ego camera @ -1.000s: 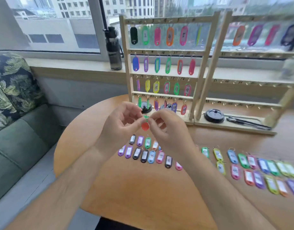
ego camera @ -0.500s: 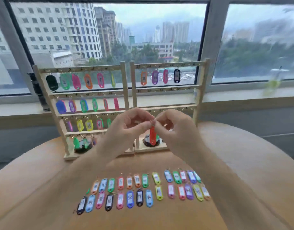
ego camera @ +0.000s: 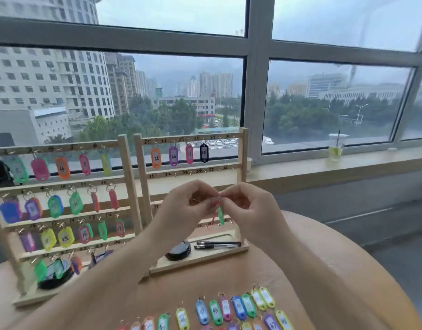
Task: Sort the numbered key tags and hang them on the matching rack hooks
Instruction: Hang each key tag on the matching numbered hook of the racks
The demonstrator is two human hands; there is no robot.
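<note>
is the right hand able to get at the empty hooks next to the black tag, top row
Probably yes. The right hand is up in front of that rack, with nothing between it and the bare hooks. It and the left hand both pinch a tag, though.

A key tag [ego camera: 221, 215] between the pinched fingertips of left hand [ego camera: 181, 210] and right hand [ego camera: 250, 210], before the right-side wooden rack [ego camera: 244, 151].

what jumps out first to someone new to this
Both hands meet mid-frame: the left hand and right hand pinch a small key tag by its ring, before the right rack. The left rack is crowded with bright tags, and loose tags lie in rows on the table nearest the camera.
</note>
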